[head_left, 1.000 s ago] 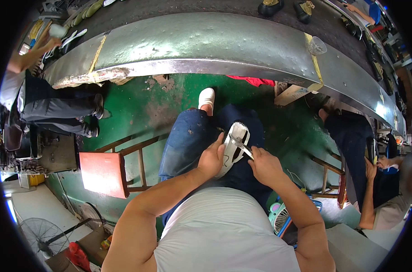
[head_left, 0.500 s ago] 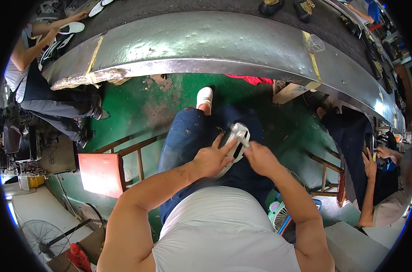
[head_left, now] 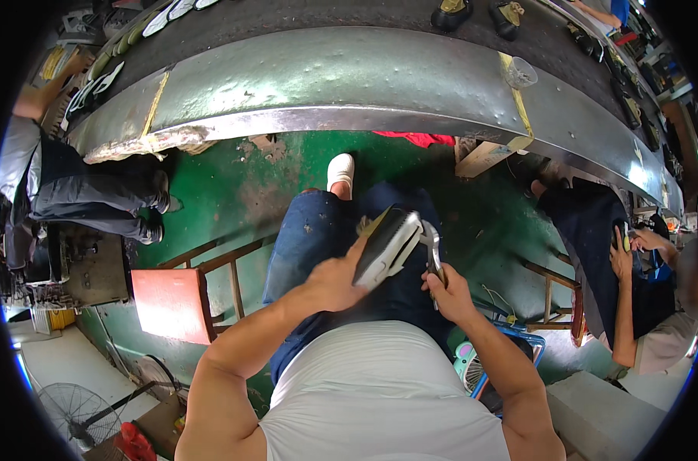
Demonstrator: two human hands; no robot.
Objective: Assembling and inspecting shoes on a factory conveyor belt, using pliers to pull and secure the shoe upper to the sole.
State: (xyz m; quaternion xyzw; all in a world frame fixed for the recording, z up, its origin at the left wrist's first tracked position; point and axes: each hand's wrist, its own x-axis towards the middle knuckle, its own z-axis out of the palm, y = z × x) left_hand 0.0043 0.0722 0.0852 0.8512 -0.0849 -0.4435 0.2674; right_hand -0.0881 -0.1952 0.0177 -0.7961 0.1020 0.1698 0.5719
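My left hand (head_left: 337, 283) grips a black shoe (head_left: 384, 240) with a white edge, its fingers wrapped behind it. The shoe is tilted on its side above my thighs. To its right, my right hand (head_left: 450, 293) is closed around the handles of silver metal pincers (head_left: 433, 244). The pincers stand upright, their head beside the shoe's upper end; whether the two touch I cannot tell. My left fingertips are hidden behind the shoe.
Ahead runs a metal-edged conveyor (head_left: 326, 73) carrying shoes (head_left: 450, 14) and a clear plastic cup (head_left: 521, 73). A red-topped stool (head_left: 170, 305) stands left, with a standing fan (head_left: 80, 419) behind. A small green fan (head_left: 470, 367) is near my right elbow. People work on both sides.
The shoe has been turned and raised, showing its dark side. The pincers have come away to the right and swung upright. At left, the co-worker's arms have moved off the white shoe.
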